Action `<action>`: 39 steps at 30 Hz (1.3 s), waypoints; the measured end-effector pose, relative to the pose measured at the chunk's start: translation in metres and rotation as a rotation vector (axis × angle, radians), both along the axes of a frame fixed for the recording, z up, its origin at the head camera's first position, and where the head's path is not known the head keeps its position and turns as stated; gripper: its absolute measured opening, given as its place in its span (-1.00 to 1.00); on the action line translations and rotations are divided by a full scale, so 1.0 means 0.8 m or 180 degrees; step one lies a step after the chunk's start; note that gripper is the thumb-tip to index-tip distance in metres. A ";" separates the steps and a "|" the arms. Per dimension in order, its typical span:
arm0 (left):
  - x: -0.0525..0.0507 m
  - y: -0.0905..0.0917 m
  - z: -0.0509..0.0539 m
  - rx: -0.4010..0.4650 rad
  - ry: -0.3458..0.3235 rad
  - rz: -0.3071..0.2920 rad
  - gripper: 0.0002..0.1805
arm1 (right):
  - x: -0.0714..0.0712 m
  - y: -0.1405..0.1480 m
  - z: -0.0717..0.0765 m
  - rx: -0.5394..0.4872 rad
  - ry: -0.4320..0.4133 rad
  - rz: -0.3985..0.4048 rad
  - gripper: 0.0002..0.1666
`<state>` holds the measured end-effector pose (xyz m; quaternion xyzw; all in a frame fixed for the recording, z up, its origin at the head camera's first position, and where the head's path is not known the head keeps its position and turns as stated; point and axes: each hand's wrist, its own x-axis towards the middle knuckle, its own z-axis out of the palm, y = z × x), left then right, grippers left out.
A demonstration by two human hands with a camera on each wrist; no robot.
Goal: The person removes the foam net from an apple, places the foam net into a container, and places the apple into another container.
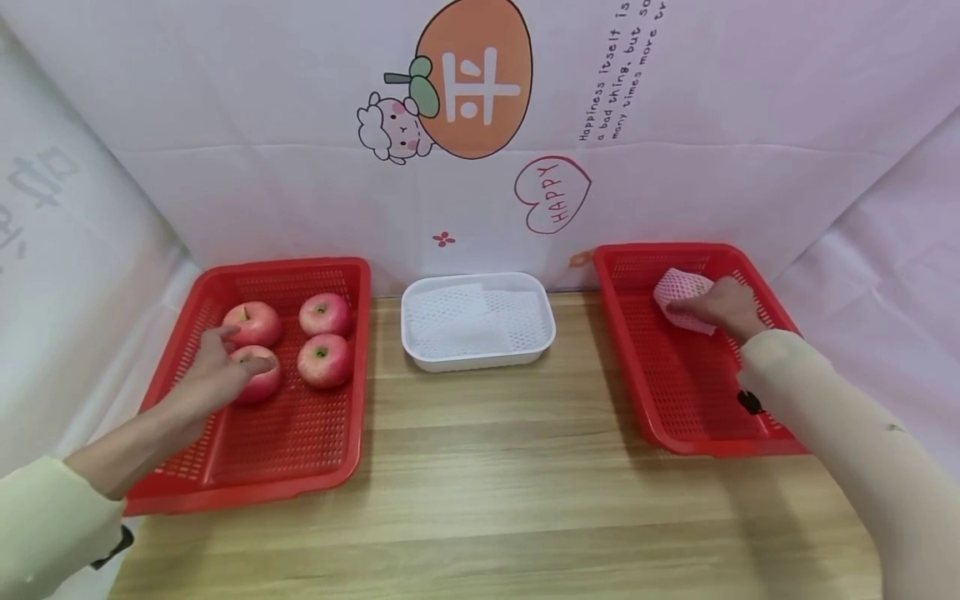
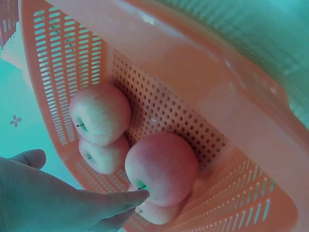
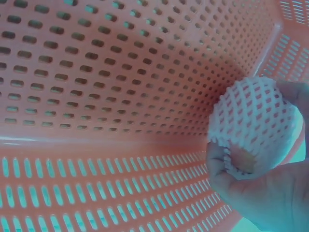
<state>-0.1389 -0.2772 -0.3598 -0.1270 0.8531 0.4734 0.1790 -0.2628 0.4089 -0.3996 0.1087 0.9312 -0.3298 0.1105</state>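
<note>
My left hand (image 1: 212, 379) is over the red basket on the left, its fingers extended above the near-left apple (image 1: 258, 387). Whether a fingertip touches that fruit I cannot tell. Behind it is another apple (image 1: 255, 321), and two more, a far one (image 1: 326, 314) and a near one (image 1: 325, 362), sit to the right. Inside the right-hand basket, my right hand (image 1: 723, 307) grips an apple wrapped in a pinkish-white foam net (image 3: 256, 118). Thumb and fingers curl round opposite sides of it, and bare apple skin shows through the net's open end.
Between the left red basket (image 1: 362, 350) and the right red basket (image 1: 626, 358) stands a white tray (image 1: 480, 363) holding flat foam nets (image 1: 468, 321). All rest on a wooden table (image 1: 487, 483). White printed cloth (image 1: 300, 125) hangs behind and at both sides.
</note>
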 end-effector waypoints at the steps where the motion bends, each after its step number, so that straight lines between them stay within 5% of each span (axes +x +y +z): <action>1: 0.000 0.001 0.000 0.0008 -0.0010 -0.0006 0.06 | -0.003 0.001 -0.001 0.0047 0.0017 -0.0011 -0.08; 7: 0.003 0.009 0.002 0.0026 -0.0085 -0.0089 0.05 | -0.017 0.007 -0.004 0.0542 0.0263 0.0114 -0.09; 11: 0.002 0.012 0.003 0.0033 -0.0132 -0.0103 0.05 | -0.011 0.002 0.008 0.0734 0.0405 0.0162 -0.06; 22: 0.002 0.023 0.005 0.0033 -0.0037 -0.0246 0.05 | -0.003 -0.005 0.035 0.0853 0.0836 0.0362 0.01; 39: 0.003 0.034 0.014 0.0008 0.0059 -0.0289 0.03 | 0.020 -0.041 0.085 0.0733 0.1093 0.0648 -0.01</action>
